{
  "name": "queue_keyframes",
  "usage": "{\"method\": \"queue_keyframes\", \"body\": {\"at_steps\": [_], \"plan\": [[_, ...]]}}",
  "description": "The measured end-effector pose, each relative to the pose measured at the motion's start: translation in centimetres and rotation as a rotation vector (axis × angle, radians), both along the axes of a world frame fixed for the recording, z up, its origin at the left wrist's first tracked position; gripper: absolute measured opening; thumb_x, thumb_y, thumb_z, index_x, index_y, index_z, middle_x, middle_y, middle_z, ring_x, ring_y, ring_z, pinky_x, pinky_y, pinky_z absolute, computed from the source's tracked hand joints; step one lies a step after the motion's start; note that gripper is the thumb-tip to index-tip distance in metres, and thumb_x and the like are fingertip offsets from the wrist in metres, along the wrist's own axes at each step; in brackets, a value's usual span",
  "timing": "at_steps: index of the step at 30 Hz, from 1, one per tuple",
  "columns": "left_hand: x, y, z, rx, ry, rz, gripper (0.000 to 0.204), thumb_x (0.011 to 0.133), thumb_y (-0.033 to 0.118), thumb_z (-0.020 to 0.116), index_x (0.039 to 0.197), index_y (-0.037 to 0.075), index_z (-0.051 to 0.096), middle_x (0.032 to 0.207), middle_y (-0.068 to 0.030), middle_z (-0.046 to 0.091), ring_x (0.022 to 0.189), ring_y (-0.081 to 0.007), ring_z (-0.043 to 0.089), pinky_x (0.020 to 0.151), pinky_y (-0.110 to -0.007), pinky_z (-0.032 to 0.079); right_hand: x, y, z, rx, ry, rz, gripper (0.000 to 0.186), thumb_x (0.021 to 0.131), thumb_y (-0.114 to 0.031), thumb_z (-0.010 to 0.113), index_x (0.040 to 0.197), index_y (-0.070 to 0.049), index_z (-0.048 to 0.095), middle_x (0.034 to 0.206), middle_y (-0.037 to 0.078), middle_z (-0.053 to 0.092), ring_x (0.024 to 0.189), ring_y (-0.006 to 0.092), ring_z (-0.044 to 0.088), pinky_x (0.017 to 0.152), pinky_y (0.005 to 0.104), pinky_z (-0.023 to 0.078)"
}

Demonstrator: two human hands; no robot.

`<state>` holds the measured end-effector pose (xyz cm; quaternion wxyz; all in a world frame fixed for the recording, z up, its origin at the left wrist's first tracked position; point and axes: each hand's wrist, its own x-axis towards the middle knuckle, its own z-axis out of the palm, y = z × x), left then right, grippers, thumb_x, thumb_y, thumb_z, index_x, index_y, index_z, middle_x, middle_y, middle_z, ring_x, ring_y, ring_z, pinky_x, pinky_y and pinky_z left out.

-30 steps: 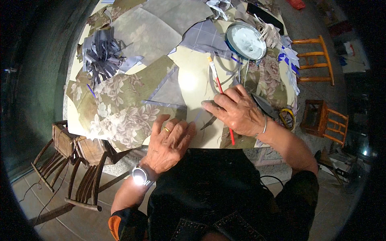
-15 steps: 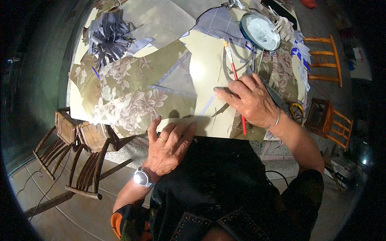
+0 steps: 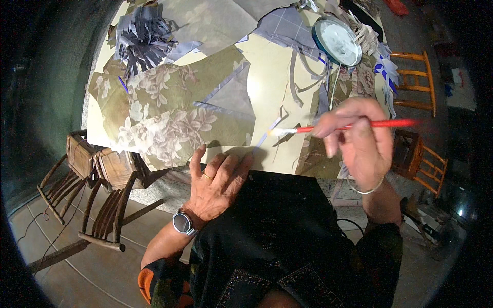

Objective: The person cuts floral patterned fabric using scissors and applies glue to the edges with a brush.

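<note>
A slim paintbrush (image 3: pixel 304 129) with a red handle and pale bristles lies across the closed fingers of my right hand (image 3: pixel 365 136). It points left, its bristles over a narrow bluish strip (image 3: pixel 261 142) on the cream sheet (image 3: pixel 267 87); I cannot tell whether they touch. My left hand (image 3: pixel 216 179), wearing a ring, rests flat with fingers apart at the near table edge. Under its fingertips is the border of the olive floral piece (image 3: pixel 169 128). A translucent grey piece (image 3: pixel 228 92) edged in light blue overlaps that floral piece.
A round container of white paste (image 3: pixel 337 41) stands at the back right among grey strips (image 3: pixel 295 84) and scraps. Dark cut strips (image 3: pixel 143 43) are heaped at the back left. Wooden chairs (image 3: pixel 110 205) stand left; lighter ones (image 3: pixel 415 79) stand right.
The brush has swung from upright to nearly level, its bristles now low and to the left. My right hand has turned over and shifted right. My left hand stays put.
</note>
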<state>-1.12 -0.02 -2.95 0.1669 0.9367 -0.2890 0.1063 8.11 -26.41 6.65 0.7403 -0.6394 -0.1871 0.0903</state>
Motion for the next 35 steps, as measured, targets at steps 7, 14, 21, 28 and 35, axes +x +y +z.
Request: {"method": "queue_keyframes", "body": {"at_steps": [7, 14, 21, 28, 35], "plan": [[-0.1, -0.1, -0.5, -0.008, -0.036, 0.018, 0.052, 0.078, 0.014, 0.068, 0.129, 0.018, 0.065, 0.120, -0.0057, 0.053, 0.110, -0.0239, 0.053, 0.107, -0.060, 0.033, -1.2, 1.6, -2.4, -0.107, 0.159, -0.008, 0.023, 0.107, -0.019, 0.039, 0.116, 0.002, 0.044, 0.090, 0.018, 0.067, 0.067, 0.0112, 0.052, 0.062, 0.0259, 0.048], [-0.1, -0.2, -0.6, -0.012, -0.037, 0.030, 0.052, 0.078, 0.014, 0.068, 0.130, 0.019, 0.064, 0.118, -0.0053, 0.053, 0.109, -0.0238, 0.053, 0.107, -0.060, 0.033, -1.3, 2.2, -3.3, -0.159, 0.122, 0.023, 0.018, 0.105, -0.011, 0.038, 0.114, 0.003, 0.045, 0.090, 0.014, 0.067, 0.067, 0.0080, 0.049, 0.065, 0.0244, 0.046], [0.1, -0.1, -0.6, -0.011, -0.045, 0.027, 0.049, 0.081, 0.019, 0.069, 0.130, 0.018, 0.064, 0.116, -0.0036, 0.051, 0.108, -0.0200, 0.051, 0.107, -0.058, 0.035, -0.9, 2.3, -3.2, -0.205, 0.124, 0.031, 0.017, 0.104, -0.010, 0.039, 0.112, 0.003, 0.047, 0.090, 0.012, 0.067, 0.067, 0.0071, 0.049, 0.065, 0.0238, 0.046], [0.0, 0.0, -0.4, -0.022, -0.018, 0.019, 0.050, 0.079, 0.017, 0.070, 0.129, 0.017, 0.065, 0.116, -0.0035, 0.052, 0.108, -0.0202, 0.051, 0.108, -0.059, 0.034, -0.2, 1.6, -2.3, -0.188, 0.169, -0.070, 0.019, 0.104, -0.010, 0.038, 0.111, 0.005, 0.048, 0.089, 0.012, 0.068, 0.068, 0.0076, 0.049, 0.066, 0.0232, 0.045], [0.1, 0.0, -0.5, -0.038, -0.035, 0.021, 0.052, 0.079, 0.017, 0.071, 0.130, 0.018, 0.064, 0.119, -0.0037, 0.053, 0.109, -0.0199, 0.051, 0.110, -0.059, 0.031, -0.2, 2.0, -2.7, -0.200, 0.200, 0.046, 0.019, 0.103, -0.012, 0.042, 0.114, 0.003, 0.047, 0.090, 0.014, 0.067, 0.071, 0.0088, 0.052, 0.067, 0.0251, 0.046]]}}
